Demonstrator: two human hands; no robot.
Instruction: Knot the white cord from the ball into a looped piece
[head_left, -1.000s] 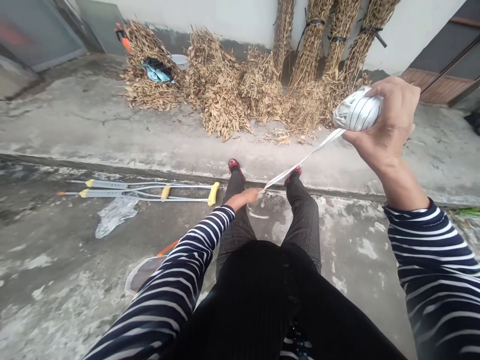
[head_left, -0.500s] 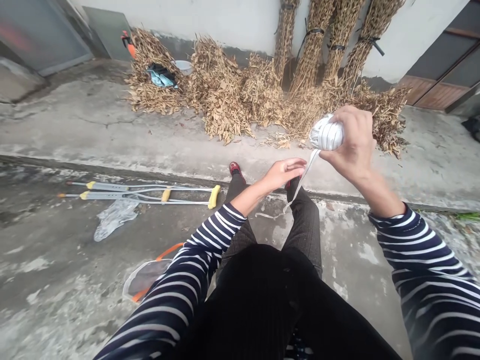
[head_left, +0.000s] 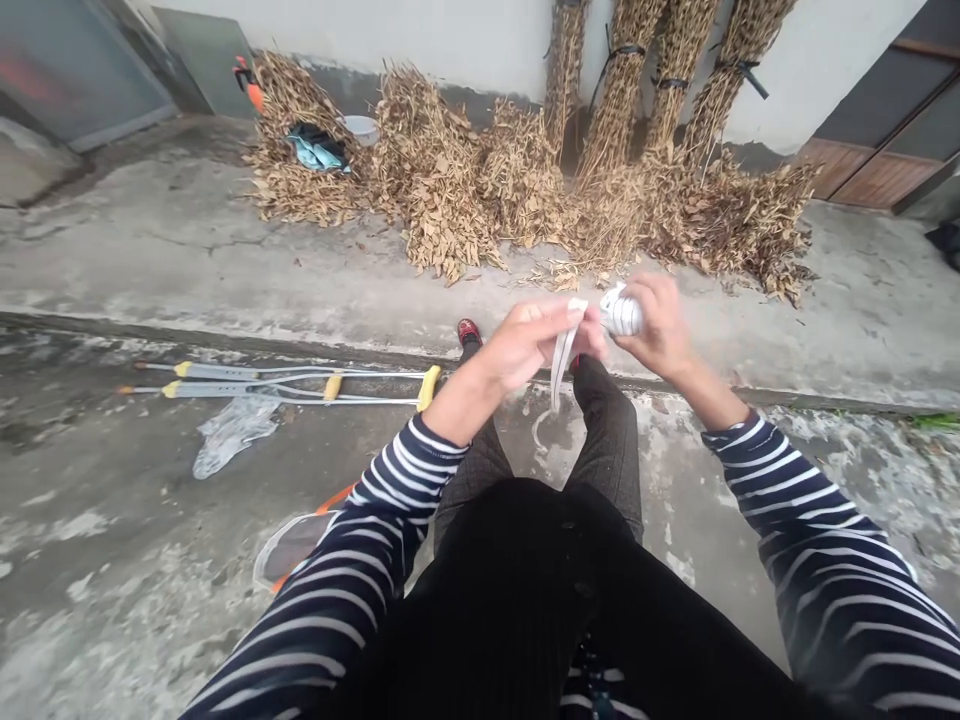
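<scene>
My right hand (head_left: 660, 325) is closed around a wound ball of white strip (head_left: 622, 312) with thin dark lines on it. Just to its left, my left hand (head_left: 529, 345) pinches the loose strip (head_left: 559, 365) between thumb and fingers. From that pinch the strip hangs down between my legs, its lower end curling above the concrete. The two hands are close together in front of me, over my shoes. Part of the left fingertips is blurred.
Dried plant stalks (head_left: 450, 190) lie heaped along the wall, with tied bundles (head_left: 622, 90) upright behind. Crutches (head_left: 300, 385) and a clear plastic bag (head_left: 232, 435) lie on the left. A concrete step edge (head_left: 360, 350) crosses ahead. An orange-trimmed mesh item (head_left: 289, 550) sits by my left arm.
My right hand has come down and left with the ball, toward my left hand. The left hand has risen slightly and closed on the strip, which now hangs from it.
</scene>
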